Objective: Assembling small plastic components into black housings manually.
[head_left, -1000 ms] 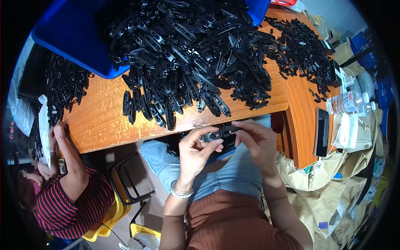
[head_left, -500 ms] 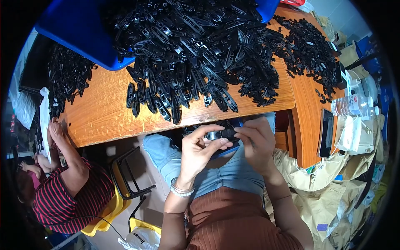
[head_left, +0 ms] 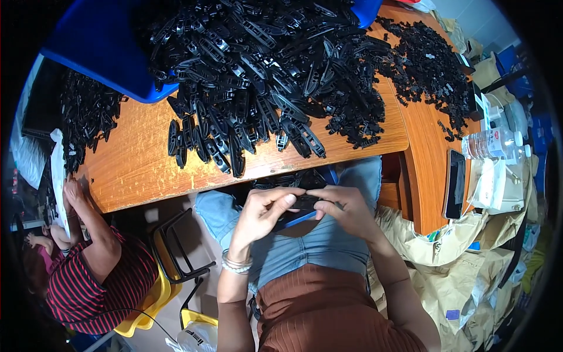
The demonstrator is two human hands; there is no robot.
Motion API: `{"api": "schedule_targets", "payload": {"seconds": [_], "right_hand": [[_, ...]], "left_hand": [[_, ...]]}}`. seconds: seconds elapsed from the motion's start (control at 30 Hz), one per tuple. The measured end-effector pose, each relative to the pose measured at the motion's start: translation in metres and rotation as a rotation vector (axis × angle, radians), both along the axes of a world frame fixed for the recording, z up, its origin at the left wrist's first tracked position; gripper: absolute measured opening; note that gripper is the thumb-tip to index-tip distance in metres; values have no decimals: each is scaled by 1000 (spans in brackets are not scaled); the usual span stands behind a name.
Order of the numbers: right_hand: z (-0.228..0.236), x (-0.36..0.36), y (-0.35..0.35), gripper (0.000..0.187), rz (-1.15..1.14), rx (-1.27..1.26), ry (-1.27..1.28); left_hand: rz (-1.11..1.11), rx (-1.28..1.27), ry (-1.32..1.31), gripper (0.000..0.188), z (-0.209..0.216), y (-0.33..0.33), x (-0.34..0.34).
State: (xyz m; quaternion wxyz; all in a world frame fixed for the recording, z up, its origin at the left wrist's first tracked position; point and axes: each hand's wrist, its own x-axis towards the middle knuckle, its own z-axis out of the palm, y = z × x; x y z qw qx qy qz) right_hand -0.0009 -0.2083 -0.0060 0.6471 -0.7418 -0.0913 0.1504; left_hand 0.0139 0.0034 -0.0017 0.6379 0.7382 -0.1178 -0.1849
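Observation:
Over my lap, my left hand (head_left: 258,214) and my right hand (head_left: 347,212) meet with fingertips pinched around a small black plastic part (head_left: 305,203). Fingers cover much of it, and its exact kind cannot be made out. Beneath the hands, a blue tray (head_left: 300,220) rests on my thighs with dark parts inside, mostly hidden. In front, a large heap of long, oval black plastic parts (head_left: 246,70) spreads over the wooden table (head_left: 143,155) toward its near edge. Smaller black pieces (head_left: 356,126) lie at the heap's right side.
A big blue bin (head_left: 105,58) is tipped behind the heap. On the right side table stand another pile of small black pieces (head_left: 431,67), a phone (head_left: 455,185) and clear bottles (head_left: 492,144). Brown paper (head_left: 451,281) lies at right. A person in stripes (head_left: 97,276) works at left.
Both hands have moved slightly left and lower, and the right fingers have closed in beside the left ones. The part has turned; its shiny silvery side no longer shows.

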Motion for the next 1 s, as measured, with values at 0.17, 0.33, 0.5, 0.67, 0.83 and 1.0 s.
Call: {"api": "schedule_targets", "payload": {"seconds": [0.17,0.33,0.5,0.67,0.83,1.0], "right_hand": [[8,15,-8,15,-353,-132,-259],[-10,62,-20,10,-660,-821,-782],[-17,65,-23,11,-656,-788,-784],[-8,54,-24,6,-742,-433,-687],[16,39,-18,11,-542,232,-84],[35,28,-14,14,-429,309,71]], "left_hand": [[375,311,-474,15,11,-24,14],[511,783,-711,38,-4,-56,50],[593,873,-578,36,1,-64,51],[651,678,-620,24,8,-58,35],[514,-20,-257,19,10,-54,16],[414,-350,28,22,11,-46,11]]}}
